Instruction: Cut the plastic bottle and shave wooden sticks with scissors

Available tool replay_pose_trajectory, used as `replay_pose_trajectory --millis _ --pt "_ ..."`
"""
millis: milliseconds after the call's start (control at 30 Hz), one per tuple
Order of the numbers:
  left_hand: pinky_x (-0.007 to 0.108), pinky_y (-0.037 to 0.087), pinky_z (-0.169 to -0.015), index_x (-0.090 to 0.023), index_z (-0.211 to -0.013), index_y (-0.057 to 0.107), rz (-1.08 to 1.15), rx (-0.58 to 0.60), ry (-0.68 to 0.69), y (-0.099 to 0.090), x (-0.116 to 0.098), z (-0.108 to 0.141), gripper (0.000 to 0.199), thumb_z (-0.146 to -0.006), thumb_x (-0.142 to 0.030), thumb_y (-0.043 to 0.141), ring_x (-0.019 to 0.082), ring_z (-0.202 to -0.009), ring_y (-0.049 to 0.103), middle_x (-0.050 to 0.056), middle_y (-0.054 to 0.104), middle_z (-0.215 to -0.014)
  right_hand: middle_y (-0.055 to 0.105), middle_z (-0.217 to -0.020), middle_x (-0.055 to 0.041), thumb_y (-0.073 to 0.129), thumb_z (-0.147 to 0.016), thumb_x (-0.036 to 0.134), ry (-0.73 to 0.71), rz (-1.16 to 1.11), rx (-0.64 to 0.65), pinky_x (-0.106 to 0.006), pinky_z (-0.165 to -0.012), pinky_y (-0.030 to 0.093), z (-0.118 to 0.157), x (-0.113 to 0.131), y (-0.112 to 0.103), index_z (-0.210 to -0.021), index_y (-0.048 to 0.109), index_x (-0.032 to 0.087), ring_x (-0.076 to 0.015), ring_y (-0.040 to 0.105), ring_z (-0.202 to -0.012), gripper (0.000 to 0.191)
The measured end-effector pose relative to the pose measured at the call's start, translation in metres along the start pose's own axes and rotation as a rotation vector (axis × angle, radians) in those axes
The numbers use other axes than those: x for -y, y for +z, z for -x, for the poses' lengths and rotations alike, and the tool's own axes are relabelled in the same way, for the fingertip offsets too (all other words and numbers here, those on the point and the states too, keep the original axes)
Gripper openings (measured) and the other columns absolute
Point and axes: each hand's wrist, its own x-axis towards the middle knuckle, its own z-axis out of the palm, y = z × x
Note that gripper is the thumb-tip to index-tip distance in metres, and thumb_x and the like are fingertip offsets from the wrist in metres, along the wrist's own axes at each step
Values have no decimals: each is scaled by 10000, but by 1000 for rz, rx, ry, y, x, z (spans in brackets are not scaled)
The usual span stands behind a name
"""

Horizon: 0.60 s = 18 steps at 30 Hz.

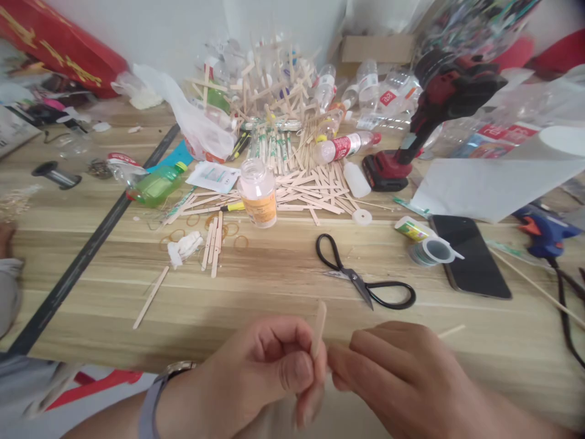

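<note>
My left hand (274, 372) is closed on a short wooden stick (319, 329), its thumb and fingers pinching the lower part while the rounded upper end points up. Close beside it on the right, my right hand (402, 378) has its fingers curled together near the stick's lower end; what its fingertips hold, if anything, is hidden. Beyond the hands lie black-handled scissors (359, 283) on the wooden table (265, 274). Several flat sticks (212, 244) rest to the left, next to a crumpled white tissue (184, 248) and rubber bands (241, 242).
An open plastic jar (259, 198) stands before a pile of sticks (315, 189) and bottles. At the right are a red and black power tool (397, 164), a phone (470, 256), a tape roll (432, 250) and a blue glue gun (546, 235). Another person's sleeve (9, 292) shows at the left edge.
</note>
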Motion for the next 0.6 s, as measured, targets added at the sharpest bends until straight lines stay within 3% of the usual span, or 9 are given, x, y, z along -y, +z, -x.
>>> replay_pose_trajectory --millis 233,367,467,600 --pt "232 332 -631 -158 -773 553 -68 27 51 3 -4 3 295 -898 -416 620 81 -574 422 -26 497 -616 516 -601 31 269 -984 67 11 -16 -28 -237 -450 335 -1 -1 -2 -798 510 191 -91 416 -469 329" --pt "232 307 -609 -158 -759 537 -122 36 36 4 -8 3 314 -900 -428 613 82 -579 396 -29 472 -616 508 -600 14 261 -990 91 -82 102 -7 -304 -441 300 3 0 -2 -855 544 174 -130 412 -478 325" --pt "236 297 -594 -163 -784 536 -60 54 56 4 -7 3 313 -900 -446 606 84 -568 396 -31 471 -607 502 -601 14 310 -980 87 -78 121 -14 -301 -446 297 4 0 -3 -863 560 163 -125 420 -481 286" --pt "237 292 -602 -161 -767 519 -142 53 14 5 -9 5 334 -904 -457 594 91 -611 413 -16 485 -653 500 -579 18 322 -970 84 -116 148 -15 -308 -422 285 3 0 -6 -815 548 179 -127 403 -460 290"
